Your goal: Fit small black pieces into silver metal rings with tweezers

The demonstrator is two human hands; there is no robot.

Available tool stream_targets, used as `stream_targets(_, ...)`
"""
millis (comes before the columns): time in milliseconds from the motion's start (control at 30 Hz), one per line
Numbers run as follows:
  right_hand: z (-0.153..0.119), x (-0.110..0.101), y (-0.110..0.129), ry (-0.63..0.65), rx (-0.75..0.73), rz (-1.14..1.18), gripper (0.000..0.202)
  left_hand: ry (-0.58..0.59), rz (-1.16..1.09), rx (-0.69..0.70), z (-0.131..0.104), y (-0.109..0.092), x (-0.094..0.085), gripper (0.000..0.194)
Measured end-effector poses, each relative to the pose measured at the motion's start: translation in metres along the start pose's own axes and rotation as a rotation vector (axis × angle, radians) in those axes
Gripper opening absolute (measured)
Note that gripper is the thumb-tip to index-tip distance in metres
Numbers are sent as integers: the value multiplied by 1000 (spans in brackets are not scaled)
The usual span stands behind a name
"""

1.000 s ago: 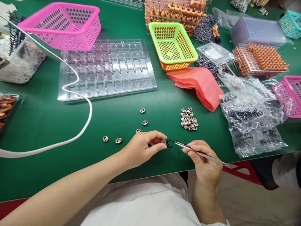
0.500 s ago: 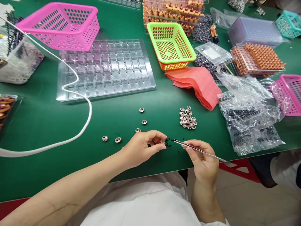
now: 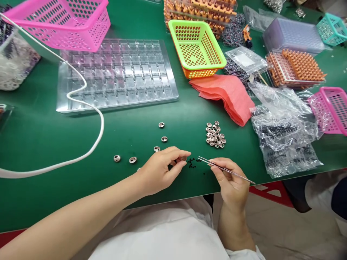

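Between thumb and fingertips, my left hand (image 3: pixel 164 169) holds a small metal cup (image 3: pixel 184 158). My right hand (image 3: pixel 231 180) grips metal tweezers (image 3: pixel 230 170), whose slightly parted tips point left, over the green table. Tiny black pieces (image 3: pixel 192 163) lie scattered between the two hands, close to the tweezer tips. Whether anything is between the tips is too small to tell. Beyond my right hand sits a pile of metal cups (image 3: pixel 215 135). Several single cups lie apart around my left hand, among them one (image 3: pixel 164 139) above it and one (image 3: pixel 132 160) to its left.
A white cable (image 3: pixel 101 126) curves across the left side. Behind are a clear tray (image 3: pixel 119 76), a pink basket (image 3: pixel 94 32), a green basket (image 3: pixel 197 47) and a red cloth (image 3: pixel 230 95). Plastic bags (image 3: pixel 287 137) lie at right, near a person's leg (image 3: pixel 320 195).
The view has shifted slightly, so most things sit a little further left. My left hand has tilted the cup somewhat. The tweezer tips now show more clearly, a little above the black pieces.
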State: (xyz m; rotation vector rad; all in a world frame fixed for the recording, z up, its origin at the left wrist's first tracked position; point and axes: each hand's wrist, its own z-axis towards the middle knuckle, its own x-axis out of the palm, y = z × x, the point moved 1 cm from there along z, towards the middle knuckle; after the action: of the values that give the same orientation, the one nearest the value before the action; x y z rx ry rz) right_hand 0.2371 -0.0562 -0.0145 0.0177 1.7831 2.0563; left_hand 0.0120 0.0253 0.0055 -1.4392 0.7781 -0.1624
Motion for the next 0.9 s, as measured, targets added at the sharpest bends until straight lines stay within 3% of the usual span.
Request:
stream_targets(400,1,3,-3,68,-70,-94,21,4,145,72,0,1,-1,30)
stream_targets(900,2,3,-7,19,-105,-77,22,-18,156,155,-1,2,-1,35)
